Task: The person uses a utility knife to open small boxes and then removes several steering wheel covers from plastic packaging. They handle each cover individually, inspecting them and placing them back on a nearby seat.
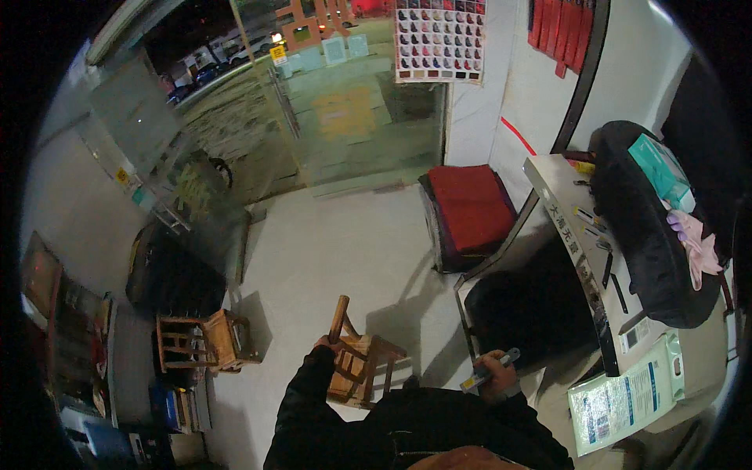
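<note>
A small wooden chair [348, 385] is in front of me, just left of the middle, tilted in my grip. My left hand [324, 344] is closed round the thick wooden bar of its back, whose end sticks up past my fingers. On the right, my right hand [498, 379] is wrapped round a slim grey object with a yellow part [470, 383]. Its far end pokes out beyond my fingers; its exact kind is too small to tell. The two hands are apart, and the slim object does not touch the chair.
Another small wooden chair [223, 342] stands on the left. A dark stool [525, 313] is on the right beside a white counter [548, 176] holding a black bag [650, 251] and a pale green packet [627, 395]. A red-topped stack [466, 205] stands near the glass door [345, 117].
</note>
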Demonstrator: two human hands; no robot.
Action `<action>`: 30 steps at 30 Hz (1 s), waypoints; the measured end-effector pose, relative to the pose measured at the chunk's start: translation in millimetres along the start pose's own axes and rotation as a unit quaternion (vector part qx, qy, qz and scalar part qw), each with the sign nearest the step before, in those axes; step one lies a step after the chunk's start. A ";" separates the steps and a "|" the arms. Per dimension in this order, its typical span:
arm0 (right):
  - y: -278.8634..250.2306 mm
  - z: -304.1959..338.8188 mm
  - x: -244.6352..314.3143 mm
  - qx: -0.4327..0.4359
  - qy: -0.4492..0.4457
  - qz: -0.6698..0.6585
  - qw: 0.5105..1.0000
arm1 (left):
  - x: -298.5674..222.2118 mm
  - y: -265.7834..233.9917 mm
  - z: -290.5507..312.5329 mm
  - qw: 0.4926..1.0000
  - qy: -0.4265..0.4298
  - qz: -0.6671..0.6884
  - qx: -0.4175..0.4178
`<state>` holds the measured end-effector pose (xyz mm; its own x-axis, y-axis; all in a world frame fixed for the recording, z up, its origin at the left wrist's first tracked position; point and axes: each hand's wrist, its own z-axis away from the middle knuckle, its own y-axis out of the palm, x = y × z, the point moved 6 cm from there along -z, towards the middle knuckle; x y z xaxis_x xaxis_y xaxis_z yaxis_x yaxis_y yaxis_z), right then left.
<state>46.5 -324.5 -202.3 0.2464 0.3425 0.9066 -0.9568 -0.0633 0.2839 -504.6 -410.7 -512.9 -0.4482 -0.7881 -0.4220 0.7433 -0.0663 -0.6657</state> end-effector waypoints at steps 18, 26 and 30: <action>-45.2 25.9 -7.6 -0.200 -0.005 -0.114 0.973 | -279.3 55.5 -115.0 0.998 0.046 0.013 -0.027; -60.0 37.7 -25.4 -0.283 -0.034 0.064 0.956 | -334.6 113.2 -100.3 0.993 0.090 0.075 -0.018; -55.1 46.3 -21.5 -0.236 -0.006 -0.107 0.966 | -350.9 149.7 -118.2 0.980 0.140 0.133 0.050</action>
<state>101.1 -371.8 -223.0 0.4446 0.2898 0.8476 -0.8472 0.4432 0.2929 -294.8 -71.7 -537.2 -0.3397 -0.5872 -0.7347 0.8911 0.0488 -0.4511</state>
